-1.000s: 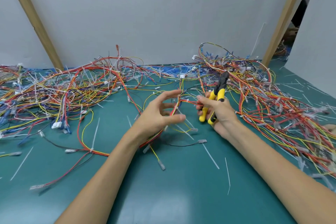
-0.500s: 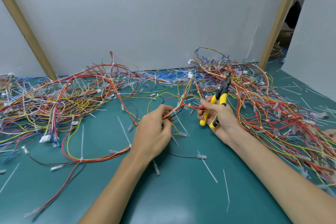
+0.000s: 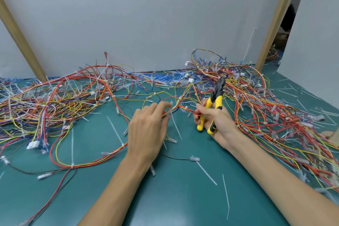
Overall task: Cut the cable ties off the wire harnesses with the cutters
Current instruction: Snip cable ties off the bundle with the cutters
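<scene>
My right hand (image 3: pixel 213 123) grips the yellow and black cutters (image 3: pixel 213 104), jaws pointing up and away, and its fingertips also pinch a thin red and yellow wire harness (image 3: pixel 180 106). That harness runs between both hands. My left hand (image 3: pixel 146 130) lies palm down over the harness's left part, with fingers pinching the wires near a white cable tie (image 3: pixel 172 105). Big tangles of harnesses lie at the left (image 3: pixel 55 101) and at the right (image 3: pixel 275 115) on the green table (image 3: pixel 174 198).
Loose cut cable ties (image 3: pixel 206 171) and small connectors lie scattered on the table in front of me. A white wall stands behind the piles, with slanted wooden posts at the left (image 3: pixel 22 42) and right (image 3: pixel 271 24).
My left hand went from open fingers to pinching the harness, then turned palm down over it. My right hand kept the cutters and shifted slightly. The view tilted downward.
</scene>
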Available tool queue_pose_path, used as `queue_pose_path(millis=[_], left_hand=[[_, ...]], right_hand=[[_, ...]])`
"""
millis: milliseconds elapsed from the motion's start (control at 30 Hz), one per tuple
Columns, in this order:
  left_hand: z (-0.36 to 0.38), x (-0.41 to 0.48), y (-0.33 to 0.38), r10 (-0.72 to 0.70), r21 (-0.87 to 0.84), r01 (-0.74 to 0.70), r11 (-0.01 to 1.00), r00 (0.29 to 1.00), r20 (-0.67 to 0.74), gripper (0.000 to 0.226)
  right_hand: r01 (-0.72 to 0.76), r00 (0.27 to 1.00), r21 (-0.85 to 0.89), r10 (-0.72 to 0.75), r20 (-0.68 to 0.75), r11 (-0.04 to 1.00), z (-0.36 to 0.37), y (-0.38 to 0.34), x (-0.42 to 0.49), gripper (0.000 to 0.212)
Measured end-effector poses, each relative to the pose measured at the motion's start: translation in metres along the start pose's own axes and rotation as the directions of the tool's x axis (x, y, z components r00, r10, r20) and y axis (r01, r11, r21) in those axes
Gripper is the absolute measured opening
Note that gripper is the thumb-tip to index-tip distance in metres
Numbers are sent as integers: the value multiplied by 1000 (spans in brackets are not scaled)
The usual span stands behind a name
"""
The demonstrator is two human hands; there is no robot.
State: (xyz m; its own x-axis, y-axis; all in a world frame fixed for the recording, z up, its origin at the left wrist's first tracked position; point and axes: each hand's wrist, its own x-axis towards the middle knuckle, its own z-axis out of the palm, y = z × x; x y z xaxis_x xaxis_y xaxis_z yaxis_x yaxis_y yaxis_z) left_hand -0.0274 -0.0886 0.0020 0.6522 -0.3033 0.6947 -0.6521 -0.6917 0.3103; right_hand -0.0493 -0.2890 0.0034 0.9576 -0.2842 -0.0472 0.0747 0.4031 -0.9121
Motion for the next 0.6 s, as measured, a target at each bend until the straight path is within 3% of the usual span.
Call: queue_pose_path(millis=[167,600], left_hand=[[0,-2,-2,-70,-89,72,993,997,26,11],[5,-1,-8,-225,-148,242,959,966,126,30]], right_hand=[[11,999,-72,-8,47,997,0,-1,-3,18],[36,998,-167,-27,56,985,2,-1,-4,16]])
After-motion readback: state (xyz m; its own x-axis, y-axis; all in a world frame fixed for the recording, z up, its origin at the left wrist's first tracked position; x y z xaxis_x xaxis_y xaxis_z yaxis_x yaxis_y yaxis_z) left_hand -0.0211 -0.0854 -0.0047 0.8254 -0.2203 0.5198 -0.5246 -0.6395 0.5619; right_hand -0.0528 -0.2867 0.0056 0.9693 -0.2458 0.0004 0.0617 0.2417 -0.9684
